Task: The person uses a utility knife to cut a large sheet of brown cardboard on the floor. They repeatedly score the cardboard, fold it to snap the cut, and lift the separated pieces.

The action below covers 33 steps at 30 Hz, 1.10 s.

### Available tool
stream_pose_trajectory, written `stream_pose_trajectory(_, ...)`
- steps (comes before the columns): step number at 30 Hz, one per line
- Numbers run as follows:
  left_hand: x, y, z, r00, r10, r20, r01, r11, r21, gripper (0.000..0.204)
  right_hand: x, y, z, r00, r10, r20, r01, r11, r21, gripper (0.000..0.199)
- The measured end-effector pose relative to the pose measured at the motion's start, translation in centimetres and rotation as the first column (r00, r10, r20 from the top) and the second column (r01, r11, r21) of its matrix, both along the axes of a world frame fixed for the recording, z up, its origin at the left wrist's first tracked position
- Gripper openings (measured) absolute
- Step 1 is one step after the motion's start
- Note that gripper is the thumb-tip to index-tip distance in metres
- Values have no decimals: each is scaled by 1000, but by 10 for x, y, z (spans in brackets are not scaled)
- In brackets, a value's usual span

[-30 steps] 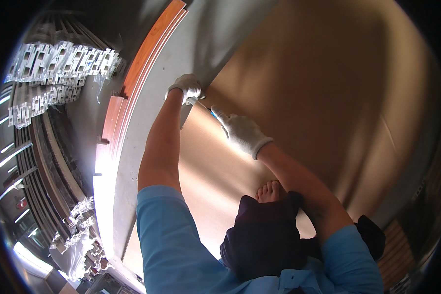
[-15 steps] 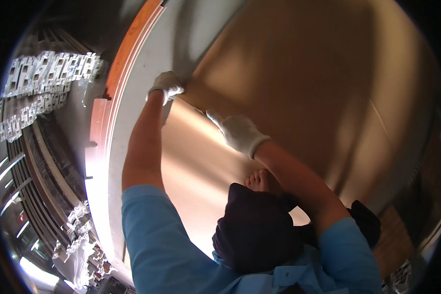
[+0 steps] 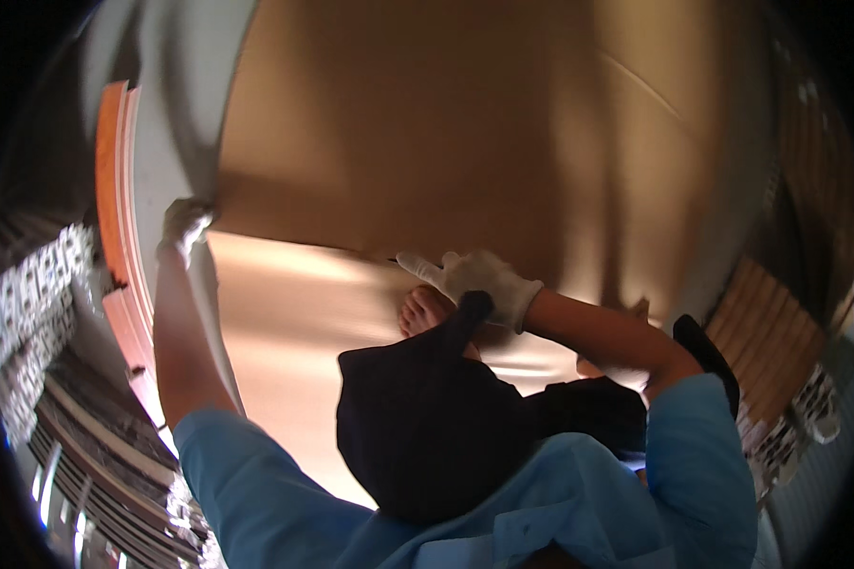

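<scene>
A large brown cardboard sheet [image 3: 417, 123] spreads out in front of me, with a straight edge or slit running left to right between my hands. Below that line lies a brighter, lit stretch of cardboard [image 3: 275, 308]. My left hand [image 3: 188, 223], in a white glove, is closed at the sheet's left edge where the line begins. My gloved right hand [image 3: 489, 284] is closed with its index finger stretched along the line. At that fingertip shows the thin dark tip of a utility knife [image 3: 392, 259], touching the line; its handle is hidden in the hand.
My bare foot [image 3: 422, 311] rests on the cardboard just below my right hand. Orange and pink strips [image 3: 114, 180] lie at the left, beside bundled white profiles [image 3: 38, 275]. A stack of brown slats [image 3: 764, 332] stands at the right.
The view has turned and shifted, so the sheet and left-hand strips appear farther left. My right hand and knife tip are farther from my left hand along the line, which shows longer.
</scene>
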<state>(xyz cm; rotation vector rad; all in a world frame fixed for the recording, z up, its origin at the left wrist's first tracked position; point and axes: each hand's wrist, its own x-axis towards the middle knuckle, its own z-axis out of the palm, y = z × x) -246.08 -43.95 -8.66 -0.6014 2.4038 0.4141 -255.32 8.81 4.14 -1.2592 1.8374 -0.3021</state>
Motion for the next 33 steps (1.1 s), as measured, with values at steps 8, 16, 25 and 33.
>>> stream_pose_trajectory(8, -10, 15, 16, 996, -78, 41, 85, 969, -230, 28, -10, 130, 28, 994, 107, 0, -101, 944, 315, 61)
stream_pose_trajectory(16, 5, 339, 22, 606, -536, -588, 606, 790, -95, 39, 0, 173, 13, 999, 17, -32, -8, 964, 265, 58)
stream_pose_trajectory(25, 2, 394, 37, 696, -600, -396, 593, 790, -154, 51, 4, 241, 24, 977, 93, -194, -5, 911, 413, 62)
stream_pose_trajectory(33, -1, 382, 30, 686, -727, -23, 727, 687, -3, 56, 8, 367, 29, 963, 69, -261, 63, 882, 467, 73)
